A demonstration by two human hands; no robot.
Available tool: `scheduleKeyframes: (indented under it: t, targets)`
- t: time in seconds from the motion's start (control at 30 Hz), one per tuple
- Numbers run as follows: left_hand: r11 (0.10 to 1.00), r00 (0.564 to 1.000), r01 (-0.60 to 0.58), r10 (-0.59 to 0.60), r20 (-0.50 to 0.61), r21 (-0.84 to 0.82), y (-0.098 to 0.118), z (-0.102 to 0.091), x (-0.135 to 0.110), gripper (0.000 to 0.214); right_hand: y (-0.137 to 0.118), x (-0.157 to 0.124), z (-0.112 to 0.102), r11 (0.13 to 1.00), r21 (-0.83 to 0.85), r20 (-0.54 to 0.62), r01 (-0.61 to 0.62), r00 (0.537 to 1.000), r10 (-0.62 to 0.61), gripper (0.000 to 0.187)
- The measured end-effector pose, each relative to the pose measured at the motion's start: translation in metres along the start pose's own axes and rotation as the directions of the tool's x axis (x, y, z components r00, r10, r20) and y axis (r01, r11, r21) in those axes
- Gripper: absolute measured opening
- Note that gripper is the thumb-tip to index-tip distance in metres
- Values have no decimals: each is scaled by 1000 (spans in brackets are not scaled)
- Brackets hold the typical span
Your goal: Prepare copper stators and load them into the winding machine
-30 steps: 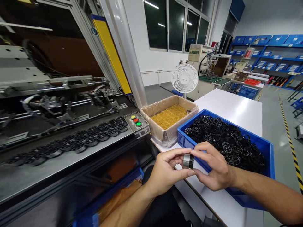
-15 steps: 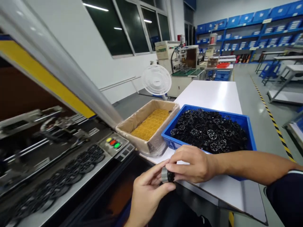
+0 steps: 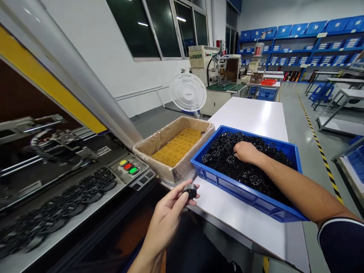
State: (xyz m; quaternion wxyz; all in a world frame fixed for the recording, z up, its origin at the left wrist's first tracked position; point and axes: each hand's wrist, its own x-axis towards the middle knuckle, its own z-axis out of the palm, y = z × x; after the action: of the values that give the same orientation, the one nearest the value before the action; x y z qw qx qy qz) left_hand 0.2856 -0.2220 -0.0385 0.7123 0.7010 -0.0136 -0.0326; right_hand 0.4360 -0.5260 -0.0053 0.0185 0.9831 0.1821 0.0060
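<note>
Between its thumb and fingers, my left hand (image 3: 167, 216) grips a small round part (image 3: 190, 190), black with a smooth grey band, above the near edge of the white table. My right hand (image 3: 247, 152) reaches into a blue bin (image 3: 241, 195) heaped with black spoked wheels (image 3: 224, 146). Its fingers are curled down among the wheels, and their tips are hidden, so what they pinch does not show. To the left of the bin stands a lined box (image 3: 159, 136) with yellow perforated pieces (image 3: 179, 147) inside.
At my left is a machine with a row of black wheels (image 3: 61, 201) along its front ledge and yellow, red and green buttons (image 3: 128, 166). A white fan (image 3: 188, 92) stands beyond the box. The white table (image 3: 256, 110) stretches away behind the bin.
My right hand has left the round part and moved forward and right into the blue bin. My left hand keeps the part, shifted slightly left, with its grey band now turned upward.
</note>
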Motion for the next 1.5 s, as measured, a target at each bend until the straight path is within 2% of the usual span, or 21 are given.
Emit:
scheduleKeyframes:
  t: [0.07,0.13,0.2,0.27,0.4,0.53,0.63,0.7,0.73,0.8,0.83,0.87,0.9,1.03,1.2,1.3,1.4,1.5]
  targets:
    - [999,1000,-28,28,-6,30,2,1,0,43,-5,1,9,999,-29,38,36,999,-35,23]
    - [974,991,-133,136,-1,183,7,4,-4,35,-12,1,14,994,-40,62,98,994,-95,21]
    - [896,957,-280,289,26,345,14,7,-10,31,-15,1,18,988,-45,87,150,985,-146,19]
    - [816,915,-380,401,46,436,19,8,-15,38,-14,3,21,984,-53,107,172,980,-165,17]
    - [760,861,-469,507,40,450,23,2,-19,41,-8,7,26,984,-52,95,169,982,-163,13]
    - [763,846,-510,529,69,397,24,-4,-20,44,-13,5,19,990,13,-31,142,990,-141,3]
    - [845,884,-460,465,50,272,26,-1,-20,44,-37,-12,2,984,81,-211,156,968,-136,8]
    - [933,936,-353,351,35,70,27,5,-18,43,-61,-33,-10,950,164,-344,266,918,-198,14]
    - [957,957,-284,287,44,-60,27,10,-16,42,-74,-45,-15,903,223,-422,366,872,-250,13]
    - [942,977,-155,190,92,-299,28,19,-13,46,-96,-66,-21,673,374,-626,638,709,-325,14]
    - [919,979,-110,166,118,-378,28,23,-12,49,-104,-74,-23,564,406,-690,719,646,-327,17]
    - [901,979,-80,152,139,-426,28,27,-11,52,-111,-80,-24,487,423,-728,764,607,-320,19]
    - [891,978,-60,143,152,-450,29,31,-10,54,-115,-83,-24,460,431,-737,776,597,-316,21]
    - [897,978,-75,152,144,-436,32,41,-9,52,-115,-83,-22,461,430,-746,776,593,-303,24]
    - [907,961,-230,269,66,-352,36,42,-8,52,-112,-81,-25,434,348,-778,831,514,-361,37]
    - [913,952,-282,306,35,-295,37,39,-9,54,-113,-81,-25,412,306,-789,858,471,-395,47]
    - [918,949,-295,314,35,-266,37,36,-10,55,-114,-80,-22,459,213,-799,863,424,-426,39]
    - [918,951,-274,302,59,-288,39,37,-11,56,-114,-79,-21,506,143,-798,851,401,-450,34]
